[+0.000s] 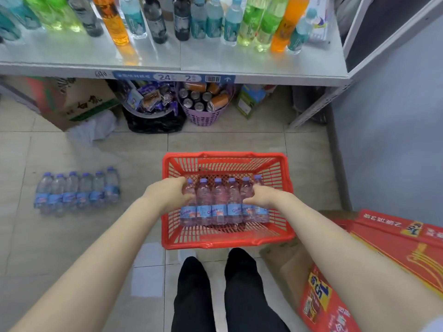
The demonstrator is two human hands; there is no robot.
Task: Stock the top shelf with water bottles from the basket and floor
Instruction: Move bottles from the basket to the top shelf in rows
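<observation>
A red plastic basket (285,185) stands on the tiled floor in front of me. Inside it lies a row of several small water bottles (219,202) with purple caps and blue labels. My left hand (167,191) grips the leftmost end of that row. My right hand (261,196) grips the rightmost end, fingers curled over the bottles. A second row of several matching water bottles (76,191) lies on the floor to the left. A metal shelf (167,56) above holds several drink bottles at the back, with bare surface toward its front edge.
Under the shelf sit a cardboard box (72,104), a black bin of snacks (151,109) and a purple basket of cans (203,104). Red cartons (395,248) lie at my right. A blue wall (395,116) closes the right side.
</observation>
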